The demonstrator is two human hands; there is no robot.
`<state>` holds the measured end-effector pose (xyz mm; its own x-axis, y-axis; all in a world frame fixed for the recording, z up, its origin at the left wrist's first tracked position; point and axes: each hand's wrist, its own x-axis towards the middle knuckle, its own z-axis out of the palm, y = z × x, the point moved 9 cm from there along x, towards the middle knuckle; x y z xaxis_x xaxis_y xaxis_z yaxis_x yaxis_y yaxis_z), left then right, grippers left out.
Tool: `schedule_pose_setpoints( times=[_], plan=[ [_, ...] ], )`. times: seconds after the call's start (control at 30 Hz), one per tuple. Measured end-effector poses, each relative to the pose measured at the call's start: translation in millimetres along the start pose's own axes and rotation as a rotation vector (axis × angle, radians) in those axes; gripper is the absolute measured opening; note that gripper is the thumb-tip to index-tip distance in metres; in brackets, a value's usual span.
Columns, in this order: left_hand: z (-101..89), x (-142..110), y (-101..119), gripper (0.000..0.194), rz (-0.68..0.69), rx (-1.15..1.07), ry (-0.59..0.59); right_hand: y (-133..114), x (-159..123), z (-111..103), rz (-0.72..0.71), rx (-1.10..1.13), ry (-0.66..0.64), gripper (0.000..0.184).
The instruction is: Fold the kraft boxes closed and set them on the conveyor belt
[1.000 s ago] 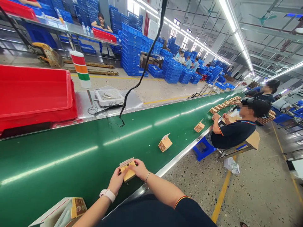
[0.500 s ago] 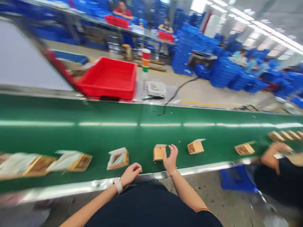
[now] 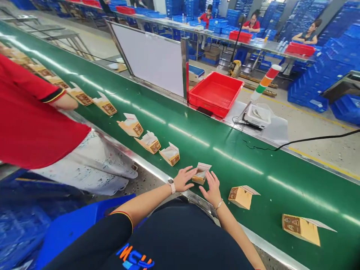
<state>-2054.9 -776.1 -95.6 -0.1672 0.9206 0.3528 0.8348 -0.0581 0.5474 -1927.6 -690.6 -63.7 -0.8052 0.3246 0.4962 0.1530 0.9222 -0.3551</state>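
A small brown cardboard box [image 3: 199, 180] with its lid flap raised stands on the green conveyor belt [image 3: 222, 157] in front of me. My left hand [image 3: 183, 179] is at the box's left side, fingers stretched toward its rim. On the other side, my right hand [image 3: 211, 188] has its fingers spread close to the box's right wall. Whether either hand presses on the cardboard is hard to tell. Left of my hands is another open box [image 3: 170, 154] with pale lining inside. To the right sits a box [image 3: 241, 197] with its flap sticking out.
More open boxes [image 3: 129, 125] line the belt to the left, beside a co-worker in a red shirt [image 3: 36, 116]. One box [image 3: 300, 229] lies far right. Across the belt are a red tray [image 3: 216, 92], a white scale [image 3: 257, 116], a signal light [image 3: 266, 82] and a white panel [image 3: 152, 58].
My view has swung left, bringing the red-shirted co-worker into sight. Both hands are now on either side of one box; earlier only my right hand was at a box.
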Motion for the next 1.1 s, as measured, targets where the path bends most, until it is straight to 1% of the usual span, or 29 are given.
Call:
schedule_pose_setpoints(
  times=[0.1,0.17,0.23,0.27,0.33,0.4,0.47,0.53,0.57,0.63,0.7,0.73,0.77,0.8,0.87,0.9,0.93,0.97,1.1],
  plan=[
    [19.6,20.0,11.7,0.056,0.107,0.041,-0.104,3.9,-2.4,10.3,0.1,-0.054,-0.093,0.051],
    [26.0,24.9,18.7,0.05,0.159,0.043,-0.154,2.5,-5.3,12.9,0.181,-0.074,-0.156,0.048],
    [27.5,26.6,24.6,0.041,0.204,0.022,-0.205,1.1,-7.4,12.9,0.27,-0.014,-0.177,0.04],
    [27.4,27.9,26.7,0.037,0.212,0.006,-0.234,1.6,-8.1,11.1,0.32,0.062,-0.147,0.032],
    [27.2,33.0,29.8,0.033,0.194,-0.031,-0.292,6.1,-11.4,5.4,0.423,0.228,-0.018,0.018],
    [28.9,40.0,34.1,0.032,0.156,-0.073,-0.336,13.9,-20.2,0.7,0.535,0.312,0.144,0.024],
    [33.1,45.4,39.3,0.034,0.118,-0.122,-0.349,20.9,-33.9,-1.3,0.66,0.296,0.28,0.028],
    [38.7,46.0,42.6,0.033,0.073,-0.189,-0.317,25.3,-49.5,-2.4,0.781,0.283,0.407,0.026],
    [40.8,44.5,42.8,0.032,0.048,-0.232,-0.277,26.7,-56.5,-2.4,0.832,0.285,0.457,0.025],
    [39.9,39.9,38.9,0.029,-0.014,-0.33,-0.132,29.2,-67.0,-2.3,0.908,0.308,0.529,0.026],
    [33.9,35.4,27.6,0.031,-0.114,-0.416,0.058,33.6,-74.1,-2.7,0.963,0.345,0.579,0.026],
    [33.0,34.6,20.1,0.036,-0.188,-0.46,0.122,37.1,-76.9,-2.9,0.99,0.367,0.598,0.026],
    [37.1,35.6,12.3,0.042,-0.281,-0.53,0.129,41.2,-79.4,-2.9,1.018,0.391,0.613,0.027],
    [46.5,38.4,6.5,0.045,-0.378,-0.622,0.078,45.8,-81.3,-2.5,1.045,0.417,0.623,0.029],
    [73.0,46.3,7.0,0.044,-0.526,-0.823,-0.13,54.4,-83.2,-0.9,1.091,0.472,0.627,0.035],
    [84.6,50.3,12.1,0.039,-0.562,-0.905,-0.234,57.9,-83.3,0.0,1.108,0.498,0.622,0.037],
    [93.2,54.1,17.7,0.034,-0.577,-0.959,-0.307,60.6,-83.3,0.7,1.121,0.522,0.616,0.038],
    [99.0,57.6,22.2,0.031,-0.579,-0.982,-0.343,62.5,-83.4,1.2,1.132,0.543,0.61,0.038],
    [114.7,59.8,30.3,0.029,-0.601,-1.008,-0.361,65.8,-87.9,-0.5,1.177,0.576,0.604,0.037]
  ],
)
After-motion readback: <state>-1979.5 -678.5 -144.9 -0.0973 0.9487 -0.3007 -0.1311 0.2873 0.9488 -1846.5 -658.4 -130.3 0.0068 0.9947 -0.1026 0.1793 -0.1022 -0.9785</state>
